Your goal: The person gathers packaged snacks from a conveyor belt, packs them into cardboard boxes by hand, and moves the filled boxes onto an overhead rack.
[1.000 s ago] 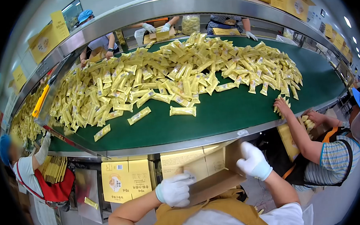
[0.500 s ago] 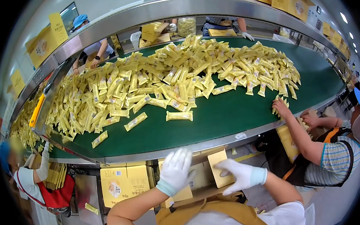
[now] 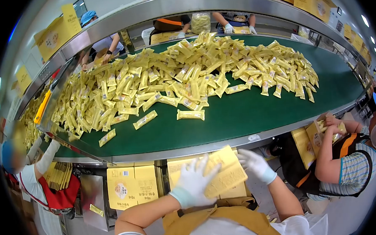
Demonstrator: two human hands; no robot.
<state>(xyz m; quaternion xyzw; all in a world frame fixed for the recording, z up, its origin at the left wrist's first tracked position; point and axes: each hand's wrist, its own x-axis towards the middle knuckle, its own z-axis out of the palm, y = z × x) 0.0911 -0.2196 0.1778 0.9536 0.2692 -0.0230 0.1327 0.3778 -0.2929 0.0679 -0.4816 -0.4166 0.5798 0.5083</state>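
Observation:
A yellow cardboard box (image 3: 227,175) stands tilted in front of my chest, a printed panel facing up. My left hand (image 3: 195,179), in a white glove, presses its left side with fingers spread across the panel. At the box's right edge is my right hand (image 3: 256,164), also gloved, its fingers curled along the upper right corner. Some of those fingertips are hidden by the box. Beneath lie flattened yellow cartons (image 3: 175,166). Beyond the metal rim, a large heap of yellow wrapped snack packets (image 3: 181,77) covers the green conveyor belt (image 3: 168,137).
Another stack of flat cartons (image 3: 132,186) lies to my left. A co-worker (image 3: 347,160) at right holds packets over an open box. The co-worker (image 3: 42,176) at left reaches toward the belt. Further people work across it. A metal rail (image 3: 161,10) spans overhead.
My left hand has come down onto the box, and my right hand has shifted to its right edge. The box is now turned and tilted. The right co-worker's hand has left the belt.

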